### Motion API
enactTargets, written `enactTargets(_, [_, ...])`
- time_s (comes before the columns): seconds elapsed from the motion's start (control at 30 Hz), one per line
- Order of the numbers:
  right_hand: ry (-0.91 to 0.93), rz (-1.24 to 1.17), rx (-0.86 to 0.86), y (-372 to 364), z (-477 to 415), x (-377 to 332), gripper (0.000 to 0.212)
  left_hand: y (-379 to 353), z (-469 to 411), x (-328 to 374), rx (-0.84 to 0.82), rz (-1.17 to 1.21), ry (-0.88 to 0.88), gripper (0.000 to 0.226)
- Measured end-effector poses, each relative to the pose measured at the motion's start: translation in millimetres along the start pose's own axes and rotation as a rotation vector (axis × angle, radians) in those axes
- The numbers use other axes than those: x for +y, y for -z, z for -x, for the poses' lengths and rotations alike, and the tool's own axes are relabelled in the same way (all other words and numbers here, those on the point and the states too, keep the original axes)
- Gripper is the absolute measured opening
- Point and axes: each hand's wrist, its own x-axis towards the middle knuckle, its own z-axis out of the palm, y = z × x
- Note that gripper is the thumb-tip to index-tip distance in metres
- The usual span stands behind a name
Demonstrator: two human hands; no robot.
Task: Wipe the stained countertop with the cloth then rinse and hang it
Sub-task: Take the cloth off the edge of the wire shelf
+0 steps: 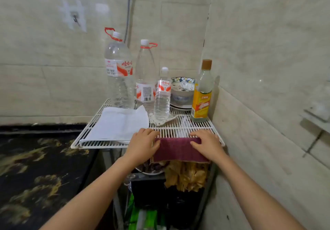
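Forearms: left forearm [100, 185] and right forearm [250, 181], both bare, are reaching forward from the bottom edge.
Left hand [142, 145]: is gripping the left end of the cloth, fingers curling over the rack's front edge, thumb lying against the cloth's front face.
Right hand [208, 145]: is gripping the right end likewise, fingers lying over the top fold, thumb stretching across the front.
Cloth [178, 151]: maroon, is hanging folded over the rack's front edge near its right corner, between the 2 hands.
Wire rack [89, 141]: white, is standing in the tiled corner, just beside the table.
Table [26, 176]: dark, is lying to the left and showing yellowish blotches; stain or pattern cannot be told.
White sheet [117, 122]: is lying flat on the rack's left half.
Bottles: large bottle [118, 69], middle bottle [145, 79] and small bottle [162, 95], 3 clear ones, are standing upright in a row.
Bowls [182, 90]: are sitting stacked behind the small bottle.
Yellow-labelled bottle [201, 97]: is standing upright at the rack's right rear, near the wall.
Dried yellow material [185, 174]: is lying under the rack, just below the cloth.
Wall hook [75, 19]: is sticking out from the tile, high left.
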Motion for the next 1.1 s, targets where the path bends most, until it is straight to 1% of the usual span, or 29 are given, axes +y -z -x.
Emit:
enactTargets(0.07, [0.005,-0.015,-0.009,1.1,-2.5,4.0,0.034,1.3,-3.8,-0.9,0.041,0.071,-0.024,0.041])
enactTargets(0.13, [0.01,0.031,-0.013,2.6,-1.9,8.5,0.034,1.0,-6.6,-0.5,0.083,0.111,-0.075,0.053])
enactTargets(0.17, [0.001,0.056,-0.025,3.4,-1.3,9.6,0.035,1.1,-7.8,1.3,0.066,0.103,-0.096,0.057])
enactTargets(0.2, [-0.002,0.07,-0.037,3.1,0.0,10.4,0.036,-0.7,-9.2,2.3,0.038,0.077,-0.119,0.057])
enactTargets(0.3, [-0.015,0.097,-0.085,7.7,-3.8,12.8,0.04,0.6,-19.1,2.0,-0.054,-0.001,-0.124,0.038])
enactTargets(0.4, [-0.029,0.108,-0.105,13.1,-9.1,14.6,0.04,1.7,-27.1,-1.8,-0.063,0.007,-0.117,0.033])
enactTargets(0.5, [-0.043,0.141,-0.127,15.4,-10.9,13.5,0.031,1.4,-32.3,-5.5,-0.109,-0.023,-0.131,0.026])
enactTargets(0.57, [-0.049,0.126,-0.121,15.7,-12.9,13.1,0.027,2.0,-33.6,-6.6,-0.115,0.026,-0.119,0.023])
enactTargets(0.67, [-0.058,0.12,-0.112,17.6,-15.4,11.7,0.023,3.5,-36.4,-9.4,-0.099,0.16,-0.069,0.019])
enactTargets(0.7, [-0.066,0.12,-0.11,18.0,-15.6,11.7,0.022,4.1,-37.3,-9.6,-0.1,0.165,-0.06,0.017])
enactTargets(0.73, [-0.078,0.115,-0.106,18.4,-15.4,12.1,0.021,4.6,-38.6,-9.4,-0.099,0.143,-0.055,0.016])
enactTargets(0.8, [-0.092,0.119,-0.067,22.5,-14.1,11.9,0.02,6.9,-40.8,-7.3,-0.094,0.013,-0.072,0.016])
enactTargets(0.87, [-0.098,0.125,-0.007,31.3,-12.2,11.0,0.019,13.3,-41.9,-3.0,-0.055,-0.135,-0.115,0.017])
enactTargets(0.9, [-0.091,0.123,0.015,36.9,-11.3,9.9,0.018,19.0,-42.1,-0.9,-0.023,-0.153,-0.123,0.018])
enactTargets(0.97, [-0.076,0.09,0.042,48.5,-9.7,7.4,0.014,35.8,-43.4,0.5,0.03,-0.078,-0.106,0.017])
enactTargets(1.0, [-0.077,0.036,0.051,54.6,-8.5,5.5,0.01,45.3,-44.1,0.3,0.032,-0.011,-0.103,0.015])
enactTargets(1.07, [-0.066,-0.097,0.077,67.3,-5.3,0.1,0.008,64.4,-45.0,-1.5,-0.004,0.161,-0.136,0.007])
enactTargets(1.1, [-0.052,-0.154,0.093,74.2,-3.6,-3.6,0.008,73.6,-44.2,-2.2,-0.019,0.253,-0.16,0.01])
